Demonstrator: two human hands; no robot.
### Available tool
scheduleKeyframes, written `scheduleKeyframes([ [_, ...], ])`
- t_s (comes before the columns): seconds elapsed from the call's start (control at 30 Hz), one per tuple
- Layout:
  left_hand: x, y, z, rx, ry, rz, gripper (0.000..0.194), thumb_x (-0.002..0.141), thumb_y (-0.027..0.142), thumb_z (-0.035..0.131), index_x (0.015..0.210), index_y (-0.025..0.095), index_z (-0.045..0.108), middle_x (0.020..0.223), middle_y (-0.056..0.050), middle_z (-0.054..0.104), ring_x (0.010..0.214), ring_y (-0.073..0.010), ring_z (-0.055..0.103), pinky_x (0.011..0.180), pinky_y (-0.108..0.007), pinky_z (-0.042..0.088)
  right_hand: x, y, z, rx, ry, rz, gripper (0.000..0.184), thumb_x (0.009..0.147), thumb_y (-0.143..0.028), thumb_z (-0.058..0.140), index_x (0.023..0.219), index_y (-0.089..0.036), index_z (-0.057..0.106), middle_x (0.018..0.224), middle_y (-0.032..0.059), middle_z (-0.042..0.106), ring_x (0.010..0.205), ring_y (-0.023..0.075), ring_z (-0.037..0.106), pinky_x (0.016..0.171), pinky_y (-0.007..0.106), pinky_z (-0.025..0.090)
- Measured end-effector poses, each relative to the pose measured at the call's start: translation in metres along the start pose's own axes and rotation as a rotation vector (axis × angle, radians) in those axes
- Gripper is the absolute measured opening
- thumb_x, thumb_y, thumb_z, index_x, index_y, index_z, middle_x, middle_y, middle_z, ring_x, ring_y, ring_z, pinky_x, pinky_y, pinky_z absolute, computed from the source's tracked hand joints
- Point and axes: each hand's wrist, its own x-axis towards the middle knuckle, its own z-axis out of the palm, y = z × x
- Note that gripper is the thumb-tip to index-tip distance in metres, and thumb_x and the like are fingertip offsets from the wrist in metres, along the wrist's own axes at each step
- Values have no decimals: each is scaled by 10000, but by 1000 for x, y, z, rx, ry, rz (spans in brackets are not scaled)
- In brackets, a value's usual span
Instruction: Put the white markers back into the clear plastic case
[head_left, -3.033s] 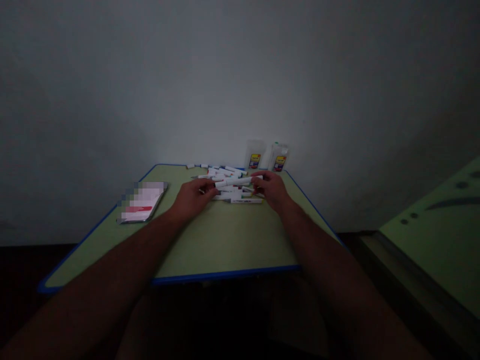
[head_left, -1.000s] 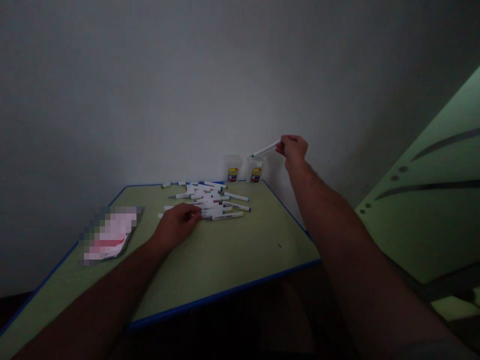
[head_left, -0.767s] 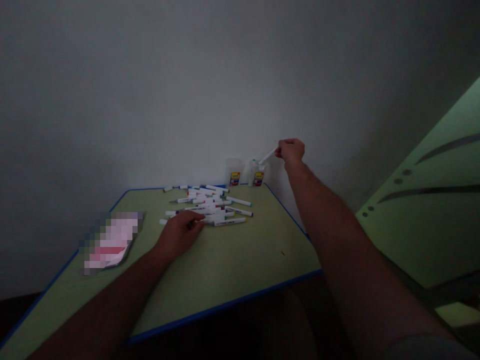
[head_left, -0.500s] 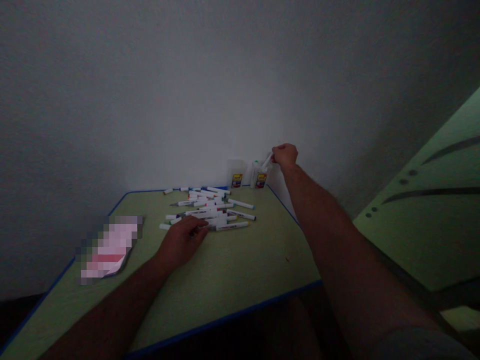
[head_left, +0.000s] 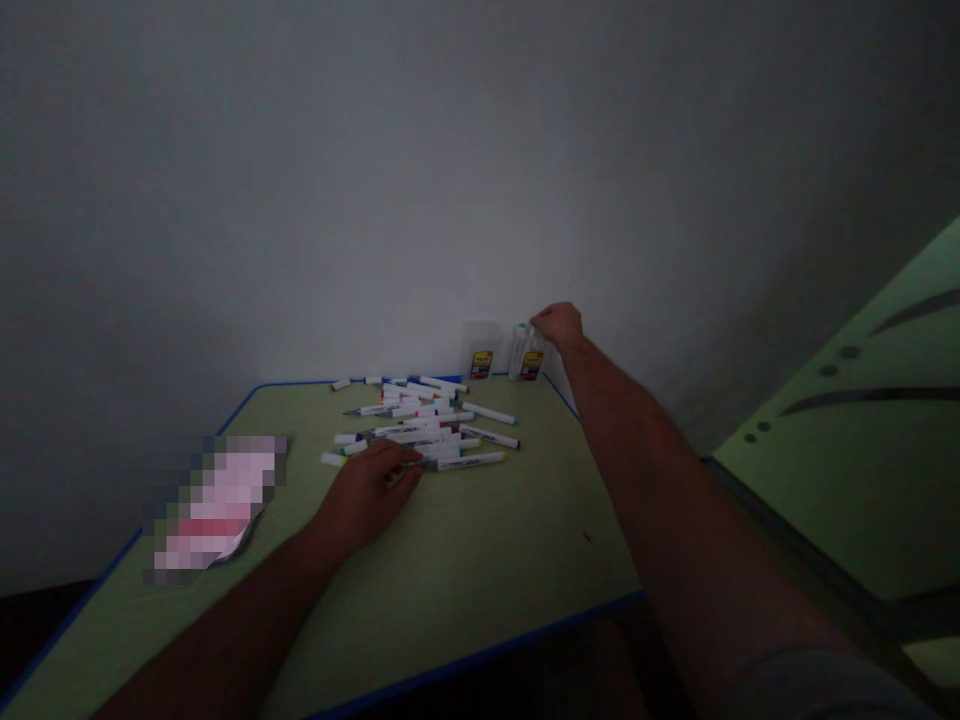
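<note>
My right hand (head_left: pixel 559 325) reaches to the back right corner, its fingers pinched on a white marker (head_left: pixel 532 332) that is upright in the mouth of a clear plastic case (head_left: pixel 531 366). Another white marker with a green end (head_left: pixel 518 350) stands in the same case. Over the table lies my left hand (head_left: pixel 371 490), fingers curled at the front of a heap of white markers (head_left: pixel 420 410). Its thumb and fingertips close around the grey end of a yellow-tipped marker (head_left: pixel 472 461); the exact contact is dim.
A second clear case (head_left: pixel 481 352) with a yellow label stands left of the first, near the wall. A blurred pink-and-white item (head_left: pixel 217 500) lies on the left of the green, blue-edged table (head_left: pixel 480 560). A green panel (head_left: pixel 862 450) stands at right.
My right hand has moved down and slightly left, lowering the marker from a slant outside to upright in the case. My left hand has stayed by the heap. The view has shifted slightly.
</note>
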Motion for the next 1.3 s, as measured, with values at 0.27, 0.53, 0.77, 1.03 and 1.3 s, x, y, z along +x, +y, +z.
scheduleKeyframes([
  [0.27,0,1,1,-25,-4,-12,210,866,329,582,968,235,739,958,-69,734,828,-212,671,765,-376,561,1,-3,3,-68,-65,-94,134,764,-197,732,873,-147,791,943,122,764,932,255,720,893,351,552],
  [0.53,0,0,2,-18,-21,-10,212,874,309,578,971,225,746,965,-73,729,862,-216,673,787,-387,559,2,-3,4,-157,-105,-138,154,778,-168,707,890,-133,806,950,135,764,964,292,720,916,397,546],
  [0.77,0,0,3,-2,-23,-19,204,868,317,581,967,249,746,968,-62,737,848,-215,676,775,-382,560,2,-6,3,-150,-124,-167,167,763,-119,703,887,-149,812,931,120,769,967,286,722,912,388,551],
  [1.03,0,0,2,-9,-35,-16,210,876,302,576,976,219,741,969,-78,727,856,-223,671,789,-402,556,4,-3,6,-106,-112,-156,222,735,-90,703,911,-173,810,969,109,774,953,275,724,873,375,575],
  [1.3,0,-1,2,0,-29,-10,197,880,293,575,967,222,738,956,-69,725,840,-214,663,791,-391,550,-1,-9,2,-123,-97,-136,252,768,-80,670,955,-179,806,1073,126,757,993,265,708,913,399,554],
])
